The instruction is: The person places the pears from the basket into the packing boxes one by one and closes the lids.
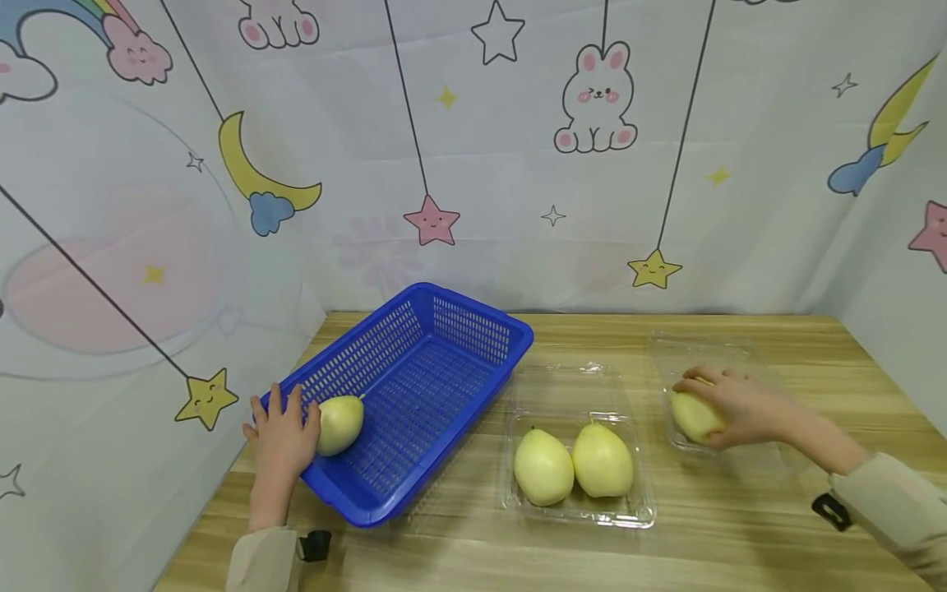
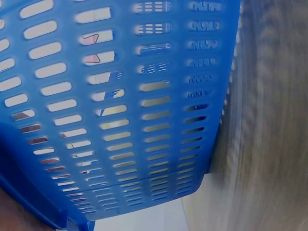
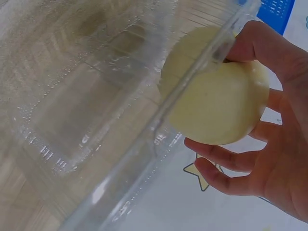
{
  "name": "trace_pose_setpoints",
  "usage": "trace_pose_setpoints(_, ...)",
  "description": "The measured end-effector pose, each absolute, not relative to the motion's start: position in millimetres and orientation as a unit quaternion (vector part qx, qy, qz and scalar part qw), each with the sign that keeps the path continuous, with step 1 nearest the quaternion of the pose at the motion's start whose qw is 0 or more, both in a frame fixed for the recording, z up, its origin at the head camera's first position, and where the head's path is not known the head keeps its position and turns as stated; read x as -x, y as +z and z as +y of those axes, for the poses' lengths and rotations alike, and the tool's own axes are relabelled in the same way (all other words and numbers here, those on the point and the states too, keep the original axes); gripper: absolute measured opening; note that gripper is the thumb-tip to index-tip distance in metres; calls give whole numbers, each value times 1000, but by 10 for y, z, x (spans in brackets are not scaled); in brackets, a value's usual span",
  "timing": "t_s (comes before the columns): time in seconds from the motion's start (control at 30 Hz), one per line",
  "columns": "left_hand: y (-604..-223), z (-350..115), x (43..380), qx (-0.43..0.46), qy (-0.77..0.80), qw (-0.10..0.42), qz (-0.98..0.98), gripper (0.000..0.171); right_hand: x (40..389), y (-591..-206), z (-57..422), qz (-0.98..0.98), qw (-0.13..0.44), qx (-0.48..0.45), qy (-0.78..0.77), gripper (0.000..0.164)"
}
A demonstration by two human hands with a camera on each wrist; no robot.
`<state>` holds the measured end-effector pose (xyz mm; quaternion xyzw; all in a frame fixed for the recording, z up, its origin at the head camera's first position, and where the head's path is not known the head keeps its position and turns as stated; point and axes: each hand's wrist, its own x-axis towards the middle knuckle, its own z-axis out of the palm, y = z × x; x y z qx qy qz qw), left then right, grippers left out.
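Observation:
My right hand grips a pale yellow pear at the right clear plastic box. In the right wrist view the thumb lies near the stem end, the fingers curve round the other side, and the box wall crosses in front of the pear. At the near left corner of the blue basket, my left hand rests on the rim, fingers spread. A pear lies inside the basket beside the left thumb. The left wrist view mostly shows the slotted basket wall; the left fingers are hidden there.
Between the basket and the right box, another clear box holds two pears, its lid folded back. Everything stands on a wood-grain table. Printed fabric walls rise behind and at both sides.

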<state>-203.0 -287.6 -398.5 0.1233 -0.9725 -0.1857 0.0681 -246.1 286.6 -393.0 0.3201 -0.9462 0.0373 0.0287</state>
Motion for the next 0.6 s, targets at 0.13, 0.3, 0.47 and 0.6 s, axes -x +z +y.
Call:
trace_pose_setpoints(0.13,-3985,-2877,2030,-123,-186,65,-973,54,2463,-3959,2865,-948,13,-315,35,66)
trace_pose_setpoints(0.3,-3987,-2879,2027,-122,-192,63,-972,54,2466,-4000,2855,-951,2,-308,23,69)
trace_pose_setpoints(0.47,-3991,-2883,2022,-122,-194,65,-971,54,2489,-4059,2852,-948,22,-318,5,69)
trace_pose_setpoints(0.6,-3987,-2888,2027,-121,-195,67,-971,54,2484,-4088,2845,-946,32,-322,-6,68)
